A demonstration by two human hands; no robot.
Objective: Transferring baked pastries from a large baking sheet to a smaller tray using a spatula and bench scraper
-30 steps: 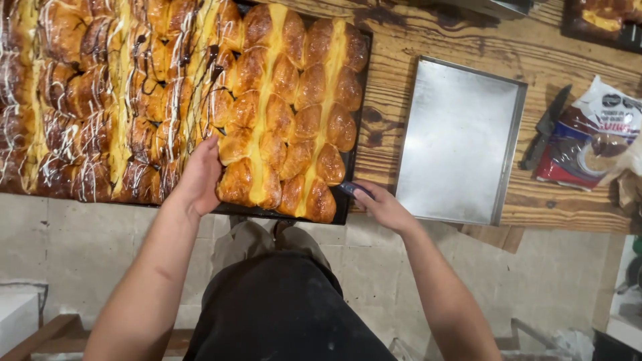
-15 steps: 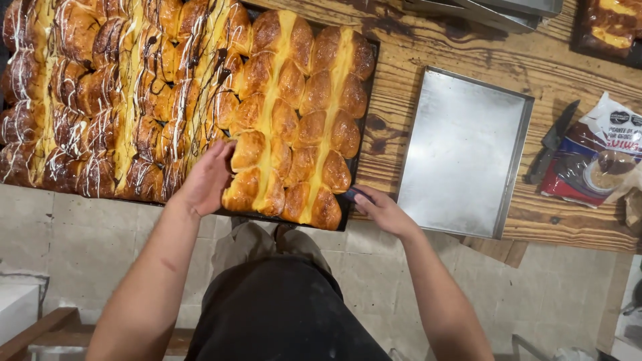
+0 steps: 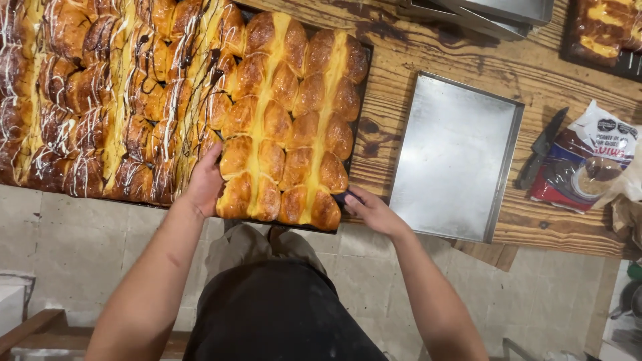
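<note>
Closest to the camera, the person's left hand point(image 3: 204, 184) presses flat against the near left side of a block of golden, shiny baked buns with two yellow cream stripes point(image 3: 287, 120). The fingers are spread on the buns, not wrapped around anything. The right hand point(image 3: 369, 210) pinches the near right corner of the dark flat baking tray point(image 3: 362, 127) that the buns sit on, fingers closed on its rim. That near edge of the tray hangs a little past the front edge of the brown wooden plank table point(image 3: 441, 40), over the grey floor.

The buns stand in four rows going away from the person (about five or six in each row). Touching their left side is a bigger batch of brown buns with white and dark chocolate drizzle point(image 3: 100, 100), so no room is left there.

To the right there is a strip of bare wood, then one empty silver metal baking pan point(image 3: 455, 157). Past it lie one black knife point(image 3: 542, 147) and one red and white plastic bag point(image 3: 588, 160), just beside each other. At the far right corner sits one more dark tray of yellow-striped buns point(image 3: 605, 27).
</note>
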